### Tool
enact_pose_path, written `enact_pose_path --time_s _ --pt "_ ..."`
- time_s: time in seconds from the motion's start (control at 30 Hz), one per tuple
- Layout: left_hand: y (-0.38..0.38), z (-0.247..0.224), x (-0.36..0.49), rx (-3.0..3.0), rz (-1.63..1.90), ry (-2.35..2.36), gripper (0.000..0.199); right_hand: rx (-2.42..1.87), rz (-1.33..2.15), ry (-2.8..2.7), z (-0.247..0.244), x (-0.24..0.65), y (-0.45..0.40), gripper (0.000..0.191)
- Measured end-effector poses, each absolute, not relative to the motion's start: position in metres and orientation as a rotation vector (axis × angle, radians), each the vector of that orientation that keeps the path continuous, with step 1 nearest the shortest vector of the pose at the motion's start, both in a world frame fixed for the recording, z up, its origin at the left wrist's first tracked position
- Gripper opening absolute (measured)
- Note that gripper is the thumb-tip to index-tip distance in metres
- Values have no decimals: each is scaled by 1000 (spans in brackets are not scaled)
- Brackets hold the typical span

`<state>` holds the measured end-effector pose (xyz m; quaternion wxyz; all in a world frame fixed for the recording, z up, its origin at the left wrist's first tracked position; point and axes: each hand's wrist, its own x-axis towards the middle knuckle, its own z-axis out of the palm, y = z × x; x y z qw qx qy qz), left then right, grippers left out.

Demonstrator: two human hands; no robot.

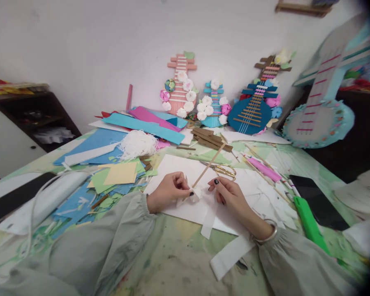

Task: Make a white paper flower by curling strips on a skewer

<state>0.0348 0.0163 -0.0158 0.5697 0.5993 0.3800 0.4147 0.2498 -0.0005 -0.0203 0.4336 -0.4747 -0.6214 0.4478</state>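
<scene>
My left hand [172, 190] pinches a small bunched piece of white crepe paper [196, 195] between thumb and fingers. A thin wooden stick [208, 165] rises from this piece, slanting up to the right; whether the fingers also grip the stick is hidden. Just to the right, my right hand [231, 195] hovers with loosely curled, parted fingers, and nothing shows between them. Under both hands lies a white sheet [169, 164]. A white paper strip [208, 222] hangs over its near edge, and another strip [230, 257] lies by my right wrist. Gold-handled scissors [225, 170] rest behind my right hand.
Paper scraps [111, 181] and a ball of white string [138, 144] lie left. To the right are a green glue gun [308, 224], a black phone [319, 201] and cut white pieces [268, 201]. Decorated paper lutes [251, 111] lean on the wall behind brown strips [209, 137].
</scene>
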Motion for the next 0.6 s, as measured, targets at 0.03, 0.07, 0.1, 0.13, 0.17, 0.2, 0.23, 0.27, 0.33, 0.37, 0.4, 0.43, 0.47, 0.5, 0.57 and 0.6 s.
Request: enact_pose_path --time_s 0.03,0.07,0.1,0.13,0.17,0.2,0.23,0.27,0.33,0.37,0.4,0.43,0.47,0.5,0.57,0.6 --pt "16 -15 35 1418 973 899 43 -1173 1113 -1548 -20 250 0 35" --pt "15 -14 35 1437 970 910 43 -1162 1110 -1552 -20 250 0 35" --pt "15 -12 35 1466 971 924 42 -1150 1108 -1558 -20 250 0 34" --pt "14 -11 35 1501 970 942 42 -1136 1108 -1561 -20 251 0 34" --pt "13 -9 35 1546 971 958 42 -1121 1111 -1559 -20 251 0 34" --pt "12 -7 36 1606 977 963 42 -1103 1118 -1545 -20 251 0 34" --pt "10 -5 36 1660 993 974 42 -1084 1125 -1515 -20 252 0 34" --pt "9 -3 36 1706 1016 982 41 -1068 1136 -1481 -19 252 0 34" --pt "4 1 35 1790 1054 983 40 -1044 1165 -1410 -15 253 -2 34" --pt "2 3 35 1839 1073 984 39 -1029 1192 -1391 -12 254 -3 35" --pt "-1 5 35 1902 1089 989 37 -1009 1224 -1382 -8 255 -4 36" --pt "-3 7 35 1979 1102 1000 36 -987 1265 -1385 -3 257 -6 38" --pt "-5 8 35 2068 1111 1018 35 -966 1314 -1398 2 259 -7 43" --pt "-7 10 35 2170 1113 1038 33 -953 1362 -1413 8 262 -9 48" --pt "-10 10 34 2388 1105 1051 30 -955 1497 -1457 20 269 -13 62" --pt "-11 10 34 2493 1100 1033 28 -942 1554 -1496 25 273 -14 64"
